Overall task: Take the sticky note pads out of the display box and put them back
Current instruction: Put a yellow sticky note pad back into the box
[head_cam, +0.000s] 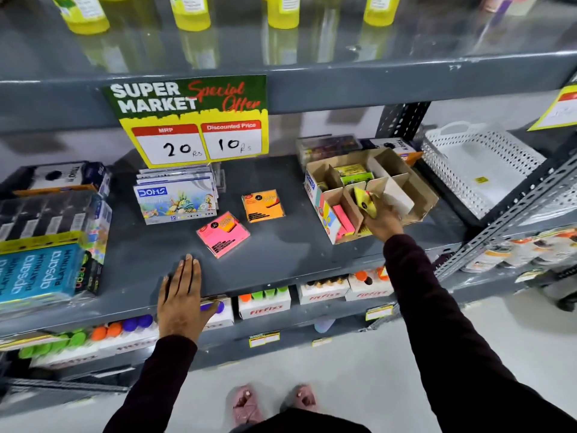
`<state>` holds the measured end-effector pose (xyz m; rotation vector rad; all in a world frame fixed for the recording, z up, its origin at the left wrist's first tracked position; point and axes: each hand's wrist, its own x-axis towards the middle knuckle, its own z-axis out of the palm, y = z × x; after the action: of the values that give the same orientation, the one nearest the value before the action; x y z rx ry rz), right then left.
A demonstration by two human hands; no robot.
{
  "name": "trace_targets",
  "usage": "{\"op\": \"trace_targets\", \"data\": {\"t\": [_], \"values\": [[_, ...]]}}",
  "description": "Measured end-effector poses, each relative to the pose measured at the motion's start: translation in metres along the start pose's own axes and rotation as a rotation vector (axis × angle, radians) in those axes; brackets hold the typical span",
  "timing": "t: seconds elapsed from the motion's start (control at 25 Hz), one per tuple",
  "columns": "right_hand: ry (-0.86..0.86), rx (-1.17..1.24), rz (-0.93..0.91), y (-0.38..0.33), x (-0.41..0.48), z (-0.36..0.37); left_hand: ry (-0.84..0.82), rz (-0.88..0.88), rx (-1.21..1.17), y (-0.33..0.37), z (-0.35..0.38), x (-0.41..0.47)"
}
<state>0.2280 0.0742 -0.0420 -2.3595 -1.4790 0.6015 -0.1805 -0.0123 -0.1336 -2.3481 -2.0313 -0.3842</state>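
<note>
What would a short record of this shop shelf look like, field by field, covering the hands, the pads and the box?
left hand: left hand flat on the edge of the grey metal shelf, holding nothing
right hand: right hand at the box, gripping a yellow sticky note pad
box: divided brown cardboard display box, pink and yellow-green pads in some compartments
pads out on shelf: pink square sticky note pad; orange square sticky note pad, apart from each other
sign above: MRP 20, discounted price 10

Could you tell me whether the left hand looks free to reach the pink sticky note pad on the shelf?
Probably yes: the left hand rests flat and empty at the grey shelf's edge, with bare shelf up to the pink sticky note pad.
</note>
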Motion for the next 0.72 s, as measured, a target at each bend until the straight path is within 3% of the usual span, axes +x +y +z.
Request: {"op": "trace_targets", "data": {"t": [0.32, 0.52, 0.72], "values": [[-0.030, -0.181, -0.041, 0.010, 0.007, 0.022, -0.037, -0.009, 0.051, -0.001, -0.005, -0.001], [-0.105, -0.243, -0.087, 0.057, 0.056, 0.053, -0.010, 0.006, 0.058, 0.001, -0.002, 0.000], [-0.056, -0.258, -0.111, 0.007, -0.015, 0.001, -0.021, 0.012, 0.069, -0.002, 0.001, 0.000]]}}
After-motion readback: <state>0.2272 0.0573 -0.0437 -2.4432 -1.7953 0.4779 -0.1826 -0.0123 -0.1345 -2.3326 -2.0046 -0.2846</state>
